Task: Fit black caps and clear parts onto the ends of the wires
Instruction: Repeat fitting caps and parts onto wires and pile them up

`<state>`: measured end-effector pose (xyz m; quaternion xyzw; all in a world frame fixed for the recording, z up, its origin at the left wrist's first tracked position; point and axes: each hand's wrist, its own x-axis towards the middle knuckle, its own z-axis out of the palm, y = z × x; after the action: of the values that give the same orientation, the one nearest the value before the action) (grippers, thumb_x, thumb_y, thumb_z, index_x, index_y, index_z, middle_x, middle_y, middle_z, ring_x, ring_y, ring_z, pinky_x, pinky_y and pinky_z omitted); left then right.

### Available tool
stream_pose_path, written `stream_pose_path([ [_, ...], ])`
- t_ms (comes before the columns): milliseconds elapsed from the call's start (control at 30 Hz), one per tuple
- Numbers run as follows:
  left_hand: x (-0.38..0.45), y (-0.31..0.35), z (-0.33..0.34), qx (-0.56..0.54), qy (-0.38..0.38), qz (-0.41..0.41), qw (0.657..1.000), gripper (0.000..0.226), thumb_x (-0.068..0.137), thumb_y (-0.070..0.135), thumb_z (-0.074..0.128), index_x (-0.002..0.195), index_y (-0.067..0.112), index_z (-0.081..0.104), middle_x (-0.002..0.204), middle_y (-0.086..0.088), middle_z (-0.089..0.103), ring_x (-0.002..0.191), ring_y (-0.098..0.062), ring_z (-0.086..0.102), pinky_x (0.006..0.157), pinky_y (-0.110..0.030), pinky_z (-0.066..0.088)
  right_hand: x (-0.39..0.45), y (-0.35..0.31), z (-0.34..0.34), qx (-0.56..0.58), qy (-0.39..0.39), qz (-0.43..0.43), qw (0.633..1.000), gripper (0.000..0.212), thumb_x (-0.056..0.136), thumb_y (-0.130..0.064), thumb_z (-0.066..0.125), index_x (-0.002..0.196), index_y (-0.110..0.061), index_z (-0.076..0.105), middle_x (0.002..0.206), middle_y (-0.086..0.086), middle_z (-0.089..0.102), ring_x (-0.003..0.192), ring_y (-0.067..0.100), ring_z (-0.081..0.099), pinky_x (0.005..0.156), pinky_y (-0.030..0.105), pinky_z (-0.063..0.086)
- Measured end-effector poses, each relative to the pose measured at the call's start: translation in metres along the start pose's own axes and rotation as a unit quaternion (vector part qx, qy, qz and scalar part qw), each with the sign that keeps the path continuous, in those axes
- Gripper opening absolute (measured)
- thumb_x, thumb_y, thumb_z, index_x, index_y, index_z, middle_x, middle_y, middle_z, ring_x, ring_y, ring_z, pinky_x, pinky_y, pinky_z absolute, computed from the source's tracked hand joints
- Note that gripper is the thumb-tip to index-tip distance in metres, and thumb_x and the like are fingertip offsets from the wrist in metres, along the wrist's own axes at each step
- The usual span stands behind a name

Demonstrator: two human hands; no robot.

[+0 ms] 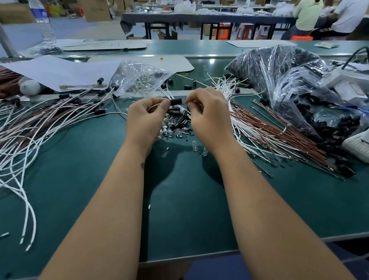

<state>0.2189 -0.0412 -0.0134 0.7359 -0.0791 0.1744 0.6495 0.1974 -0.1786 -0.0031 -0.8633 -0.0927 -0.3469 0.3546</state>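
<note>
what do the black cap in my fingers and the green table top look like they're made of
Small black cylindrical cap: likely moulded plastic, dull sheen, one soft highlight. Green table top: looks like a smooth rubber or vinyl mat, satin, reflecting the overhead light faintly. Neither is certain.

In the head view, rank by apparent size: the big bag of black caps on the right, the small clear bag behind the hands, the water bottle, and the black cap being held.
1. Big bag of black caps
2. Small clear bag and water bottle: look alike, and the bottle stands farther off, so unranked
3. Black cap, pinched by the left hand
</note>
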Motion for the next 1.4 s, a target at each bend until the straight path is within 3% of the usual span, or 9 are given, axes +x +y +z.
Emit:
stream_pose_path([
  [200,0.0019,-0.0023,-0.0009,-0.014,0.006,-0.005,1.0,0.016,0.09,0.019,0.067,0.075,0.026,0.067,0.065,0.003,0.055,0.061,-0.007,0.045,0.058,-0.014,0.039,0.0009,0.0016,-0.0011,0.001,0.019,0.01,1.0,0.011,0.087,-0.002,0.06,0.087,-0.01,0.067,0.083,-0.004,0.053,0.087,0.018,0.047,0.085,0.038,0.042],
  [333,0.002,-0.0029,-0.0016,-0.012,0.003,-0.004,1.0,0.016,0.09,0.019,0.067,0.075,0.027,0.067,0.063,0.002,0.053,0.054,-0.003,0.042,0.055,-0.015,0.037,0.0001,0.0016,0.0016,0.0,0.019,0.0,1.0,0.01,0.087,-0.001,0.06,0.087,-0.009,0.067,0.082,-0.005,0.052,0.086,0.018,0.048,0.084,0.038,0.041],
  [467,0.0016,-0.0018,-0.0003,-0.011,-0.003,-0.003,1.0,0.016,0.089,0.018,0.068,0.076,0.027,0.067,0.072,-0.004,0.059,0.068,-0.011,0.049,0.062,-0.016,0.042,0.0004,0.0033,0.0018,0.009,0.036,0.002,0.999,0.01,0.086,-0.001,0.06,0.086,-0.009,0.067,0.083,-0.004,0.053,0.086,0.02,0.05,0.083,0.039,0.042],
  [600,0.0004,0.0,0.0004,-0.012,-0.021,0.0,1.0,0.016,0.089,0.016,0.067,0.077,0.026,0.067,0.076,-0.007,0.061,0.071,-0.013,0.05,0.065,-0.018,0.042,-0.0007,0.0017,0.005,-0.007,-0.002,-0.019,1.0,0.011,0.086,0.0,0.06,0.089,-0.007,0.068,0.085,0.001,0.055,0.087,0.021,0.048,0.082,0.037,0.041],
  [733,-0.0001,0.001,0.0006,-0.01,-0.013,-0.007,1.0,0.014,0.09,0.016,0.067,0.078,0.024,0.067,0.071,-0.004,0.056,0.068,-0.013,0.046,0.063,-0.021,0.039,0.0001,0.0011,0.004,0.018,-0.003,-0.01,1.0,0.027,0.084,0.01,0.051,0.095,-0.004,0.07,0.092,0.009,0.062,0.093,0.027,0.053,0.087,0.043,0.043],
  [900,-0.0019,0.0029,-0.0002,-0.011,-0.02,-0.01,1.0,0.015,0.09,0.018,0.066,0.077,0.024,0.067,0.075,-0.007,0.059,0.07,-0.012,0.049,0.063,-0.017,0.042,-0.0008,-0.0017,0.0031,0.035,-0.001,-0.001,0.999,0.042,0.08,0.015,0.048,0.114,-0.007,0.058,0.081,0.001,0.057,0.086,0.024,0.057,0.083,0.045,0.047],
  [1100,-0.004,0.0028,-0.0005,0.003,-0.051,-0.003,0.999,0.011,0.089,0.014,0.066,0.08,0.019,0.07,0.06,0.013,0.061,0.057,0.002,0.051,0.06,-0.01,0.042,-0.0018,0.0012,0.0037,0.028,-0.03,-0.013,0.999,0.037,0.087,0.005,0.051,0.121,-0.008,0.052,0.081,0.003,0.059,0.08,0.027,0.058,0.082,0.045,0.048],
  [1267,-0.0037,0.0019,0.0012,0.013,-0.047,0.017,0.999,0.006,0.085,0.006,0.07,0.091,0.007,0.071,0.071,0.006,0.066,0.061,0.007,0.057,0.063,-0.009,0.045,-0.0016,0.0017,0.0043,0.024,-0.044,-0.008,0.999,0.031,0.089,0.002,0.052,0.119,-0.007,0.058,0.087,0.006,0.065,0.087,0.03,0.061,0.083,0.044,0.048],
  [1400,-0.0008,0.0008,-0.0007,0.02,-0.034,0.033,0.999,0.008,0.083,0.007,0.073,0.083,0.015,0.07,0.073,0.007,0.068,0.063,0.005,0.06,0.067,-0.012,0.049,0.0006,0.0012,0.0063,-0.003,-0.083,-0.024,0.996,0.021,0.089,-0.008,0.061,0.109,-0.008,0.067,0.103,0.009,0.067,0.1,0.026,0.057,0.091,0.043,0.044],
])
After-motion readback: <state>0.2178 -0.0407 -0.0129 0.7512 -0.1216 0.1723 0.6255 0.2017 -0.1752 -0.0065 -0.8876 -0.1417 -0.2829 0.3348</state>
